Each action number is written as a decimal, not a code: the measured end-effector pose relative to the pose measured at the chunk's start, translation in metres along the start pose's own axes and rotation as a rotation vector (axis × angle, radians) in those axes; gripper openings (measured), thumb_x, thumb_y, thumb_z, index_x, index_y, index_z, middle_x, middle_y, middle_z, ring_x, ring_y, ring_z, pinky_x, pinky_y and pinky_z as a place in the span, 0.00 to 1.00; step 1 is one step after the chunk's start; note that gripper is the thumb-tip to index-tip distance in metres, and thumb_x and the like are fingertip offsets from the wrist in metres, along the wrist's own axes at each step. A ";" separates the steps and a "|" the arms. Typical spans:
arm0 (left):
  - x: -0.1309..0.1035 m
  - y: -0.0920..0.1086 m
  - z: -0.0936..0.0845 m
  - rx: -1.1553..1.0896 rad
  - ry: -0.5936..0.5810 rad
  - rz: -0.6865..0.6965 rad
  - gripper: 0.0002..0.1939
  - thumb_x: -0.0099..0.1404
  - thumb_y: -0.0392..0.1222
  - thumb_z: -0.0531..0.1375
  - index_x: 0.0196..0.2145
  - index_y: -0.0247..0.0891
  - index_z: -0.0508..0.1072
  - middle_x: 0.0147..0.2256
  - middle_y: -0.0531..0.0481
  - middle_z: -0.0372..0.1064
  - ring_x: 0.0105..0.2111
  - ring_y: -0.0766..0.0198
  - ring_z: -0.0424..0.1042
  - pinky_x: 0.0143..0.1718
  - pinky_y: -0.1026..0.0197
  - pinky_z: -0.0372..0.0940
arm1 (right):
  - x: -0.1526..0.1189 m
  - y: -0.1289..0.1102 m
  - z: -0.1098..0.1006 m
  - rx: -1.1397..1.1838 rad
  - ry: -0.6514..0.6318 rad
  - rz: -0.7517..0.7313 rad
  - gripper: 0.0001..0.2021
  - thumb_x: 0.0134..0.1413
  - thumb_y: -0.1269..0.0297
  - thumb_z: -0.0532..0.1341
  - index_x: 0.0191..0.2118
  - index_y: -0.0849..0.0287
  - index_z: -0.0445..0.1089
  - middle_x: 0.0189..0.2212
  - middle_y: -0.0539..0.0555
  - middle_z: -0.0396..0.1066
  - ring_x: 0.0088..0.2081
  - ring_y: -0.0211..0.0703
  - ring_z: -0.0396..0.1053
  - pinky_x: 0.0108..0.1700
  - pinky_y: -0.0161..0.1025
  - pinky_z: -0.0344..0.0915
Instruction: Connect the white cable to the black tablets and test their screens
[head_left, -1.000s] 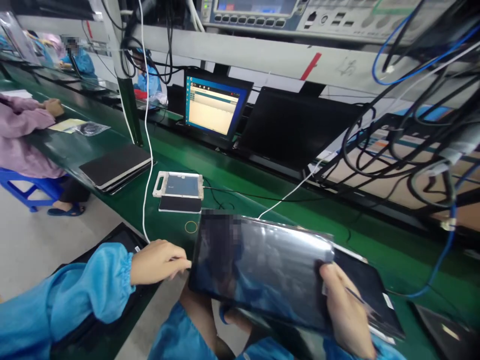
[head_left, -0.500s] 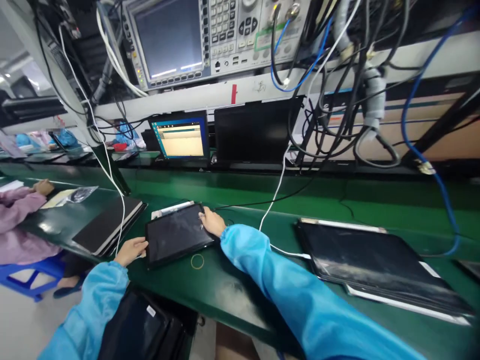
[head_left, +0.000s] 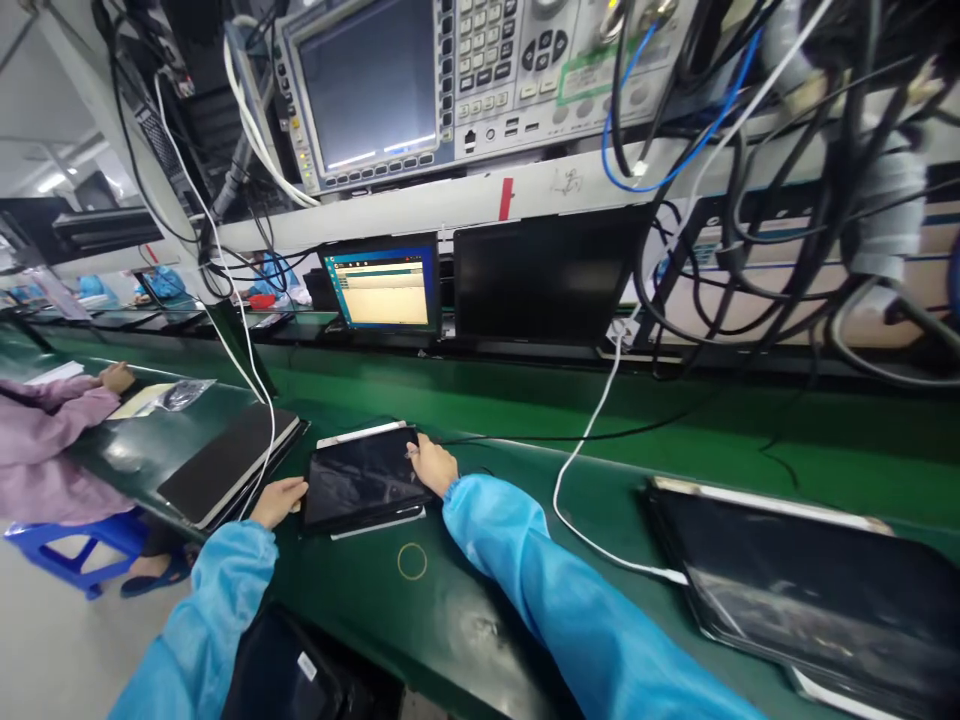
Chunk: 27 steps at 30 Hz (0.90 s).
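Compared with half a second ago, we find the tablet (head_left: 365, 478) lowered flatter onto the white tray (head_left: 373, 433) on the green bench (head_left: 480, 600). Our left hand (head_left: 277, 500) rests at the tablet's left edge, fingers loosely curled against it. Our right hand (head_left: 430, 463) presses on its right corner, fingers bent over the edge. A yellow ring (head_left: 412, 561) lies just below. We cannot read the lit screen (head_left: 385, 286).

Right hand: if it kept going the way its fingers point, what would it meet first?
The right hand points left across the dark glossy tablet it touches. Beyond that, probably the left hand at the opposite edge; depth is unclear.
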<state>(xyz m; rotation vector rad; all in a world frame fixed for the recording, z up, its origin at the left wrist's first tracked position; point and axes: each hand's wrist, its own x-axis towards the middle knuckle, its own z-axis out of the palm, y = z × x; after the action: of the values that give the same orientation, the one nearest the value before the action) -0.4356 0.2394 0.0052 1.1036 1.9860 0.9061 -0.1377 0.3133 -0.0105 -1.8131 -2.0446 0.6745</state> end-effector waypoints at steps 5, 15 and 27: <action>0.003 -0.001 0.004 -0.016 0.019 0.004 0.19 0.46 0.43 0.68 0.35 0.28 0.77 0.17 0.54 0.66 0.20 0.66 0.65 0.25 0.64 0.62 | -0.002 0.003 0.000 -0.021 -0.004 0.002 0.18 0.67 0.57 0.45 0.53 0.61 0.60 0.42 0.63 0.73 0.45 0.54 0.72 0.44 0.44 0.63; 0.008 0.000 0.005 -0.056 0.023 -0.024 0.13 0.53 0.35 0.65 0.37 0.26 0.76 0.21 0.52 0.69 0.20 0.69 0.65 0.25 0.67 0.62 | -0.001 0.000 0.000 -0.029 -0.002 0.013 0.17 0.67 0.57 0.45 0.53 0.61 0.60 0.42 0.63 0.74 0.45 0.54 0.72 0.43 0.44 0.63; 0.015 -0.006 0.006 -0.042 0.004 -0.038 0.15 0.53 0.42 0.66 0.37 0.30 0.76 0.28 0.48 0.74 0.28 0.65 0.73 0.30 0.67 0.68 | 0.001 -0.004 -0.002 -0.112 -0.017 0.031 0.16 0.67 0.57 0.46 0.51 0.62 0.61 0.41 0.62 0.74 0.43 0.53 0.73 0.41 0.42 0.65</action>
<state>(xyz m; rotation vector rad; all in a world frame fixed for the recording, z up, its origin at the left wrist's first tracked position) -0.4396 0.2522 -0.0060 1.0376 1.9757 0.9272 -0.1400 0.3143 -0.0064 -1.9108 -2.1084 0.5964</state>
